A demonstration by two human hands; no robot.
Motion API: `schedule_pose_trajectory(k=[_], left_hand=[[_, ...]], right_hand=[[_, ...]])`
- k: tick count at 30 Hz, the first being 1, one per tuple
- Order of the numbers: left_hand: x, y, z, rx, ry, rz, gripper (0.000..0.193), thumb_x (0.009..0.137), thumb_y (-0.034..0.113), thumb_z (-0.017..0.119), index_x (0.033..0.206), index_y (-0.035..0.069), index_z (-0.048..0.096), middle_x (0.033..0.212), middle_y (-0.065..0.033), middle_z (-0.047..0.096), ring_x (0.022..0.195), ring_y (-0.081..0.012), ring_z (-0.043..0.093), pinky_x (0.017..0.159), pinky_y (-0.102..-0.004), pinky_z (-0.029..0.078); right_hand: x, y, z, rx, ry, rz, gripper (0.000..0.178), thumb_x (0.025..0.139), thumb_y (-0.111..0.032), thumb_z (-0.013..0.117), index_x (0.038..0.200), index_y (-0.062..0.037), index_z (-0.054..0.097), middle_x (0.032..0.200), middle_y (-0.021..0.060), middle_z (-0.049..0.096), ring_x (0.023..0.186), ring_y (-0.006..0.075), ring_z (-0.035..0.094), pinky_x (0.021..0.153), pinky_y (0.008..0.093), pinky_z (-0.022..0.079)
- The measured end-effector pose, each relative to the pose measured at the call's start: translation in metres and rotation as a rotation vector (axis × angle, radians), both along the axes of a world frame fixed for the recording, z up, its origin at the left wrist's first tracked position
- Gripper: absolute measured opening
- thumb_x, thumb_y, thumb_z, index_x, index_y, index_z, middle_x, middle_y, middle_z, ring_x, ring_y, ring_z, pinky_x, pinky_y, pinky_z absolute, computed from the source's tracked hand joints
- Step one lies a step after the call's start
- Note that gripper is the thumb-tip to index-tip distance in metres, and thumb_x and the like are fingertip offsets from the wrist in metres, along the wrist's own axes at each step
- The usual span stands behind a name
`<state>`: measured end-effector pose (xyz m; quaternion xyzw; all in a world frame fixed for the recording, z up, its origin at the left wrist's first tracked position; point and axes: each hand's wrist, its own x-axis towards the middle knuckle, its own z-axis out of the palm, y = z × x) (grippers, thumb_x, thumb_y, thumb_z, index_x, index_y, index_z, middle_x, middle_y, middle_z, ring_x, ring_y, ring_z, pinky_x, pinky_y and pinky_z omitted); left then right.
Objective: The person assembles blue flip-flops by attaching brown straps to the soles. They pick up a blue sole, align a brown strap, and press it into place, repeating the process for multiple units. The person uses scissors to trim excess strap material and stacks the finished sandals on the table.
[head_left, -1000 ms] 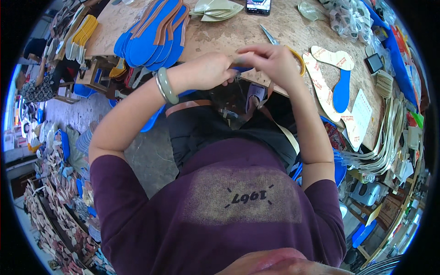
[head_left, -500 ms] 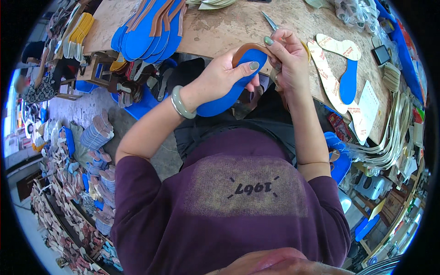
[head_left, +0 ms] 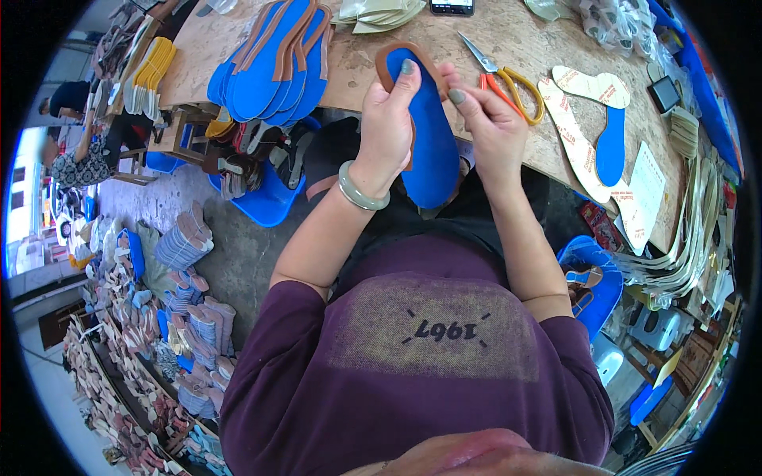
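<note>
In front of me a blue insole (head_left: pixel 432 155) is held upright, its heel end pointing at my body. A brown edging strip (head_left: pixel 423 59) runs round its far end and down both sides. My left hand (head_left: pixel 385 131) is closed on the insole's left side, thumb pressed on the blue face. At the right edge, my right hand (head_left: pixel 494 125) pinches the brown strip between thumb and fingers. Scissors (head_left: pixel 514 89) with an orange and a yellow handle lie on the table, blades parted, just beyond my right hand.
Edged blue insoles (head_left: pixel 294 59) lie fanned on the wooden table (head_left: pixel 361 59), left of my hands. White insole pieces (head_left: pixel 573 139) and another blue insole (head_left: pixel 611 147) are at the right. A phone (head_left: pixel 452 7) lies far off. Blue bins (head_left: pixel 595 289) stand below.
My left hand and the insole have swung from a slant to nearly upright. My right hand has moved down slightly along its edge, and the scissors' handles have come into view.
</note>
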<state>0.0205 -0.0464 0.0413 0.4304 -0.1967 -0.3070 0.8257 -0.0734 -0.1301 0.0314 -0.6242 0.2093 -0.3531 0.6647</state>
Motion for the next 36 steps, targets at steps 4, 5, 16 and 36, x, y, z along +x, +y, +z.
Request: schedule_pose_trajectory(k=[4, 5, 16, 36], left_hand=[[0.001, 0.0, 0.002, -0.04, 0.024, 0.014, 0.032, 0.099, 0.03, 0.045, 0.109, 0.0, 0.051, 0.101, -0.0184, 0.063, 0.092, -0.0279, 0.064, 0.08, -0.0377, 0.054], [0.002, 0.001, 0.003, -0.034, 0.016, 0.017, 0.031, 0.099, 0.03, 0.045, 0.107, 0.0, 0.051, 0.099, -0.0176, 0.063, 0.092, -0.0277, 0.064, 0.08, -0.0375, 0.054], [-0.003, 0.014, 0.006, 0.063, -0.151, 0.093, 0.027, 0.094, 0.015, 0.056, 0.114, -0.001, 0.047, 0.093, -0.0163, 0.066, 0.094, -0.0275, 0.064, 0.087, -0.0382, 0.05], [0.011, 0.029, 0.051, -0.123, -0.139, 0.132, 0.052, 0.095, 0.012, 0.053, 0.137, -0.003, 0.026, 0.082, -0.0114, 0.06, 0.068, -0.016, 0.059, 0.069, -0.032, 0.053]], right_hand=[[0.002, 0.011, -0.009, 0.093, 0.029, 0.026, 0.015, 0.086, -0.01, 0.067, 0.097, 0.0008, 0.071, 0.084, 0.0007, 0.067, 0.074, 0.0043, 0.057, 0.068, 0.0192, 0.047], [0.002, 0.011, -0.01, 0.104, 0.005, 0.04, 0.015, 0.086, -0.01, 0.067, 0.097, 0.0006, 0.071, 0.083, 0.0006, 0.067, 0.074, 0.0042, 0.057, 0.067, 0.0192, 0.047], [0.014, 0.009, -0.012, 0.105, 0.098, 0.221, 0.022, 0.088, -0.015, 0.065, 0.105, 0.0, 0.067, 0.094, 0.0033, 0.068, 0.082, 0.0047, 0.059, 0.074, 0.0197, 0.048], [0.006, 0.013, 0.036, -0.355, 0.065, 0.207, 0.02, 0.083, -0.016, 0.07, 0.097, -0.0025, 0.071, 0.085, 0.0049, 0.069, 0.072, 0.0038, 0.059, 0.062, 0.0197, 0.047]])
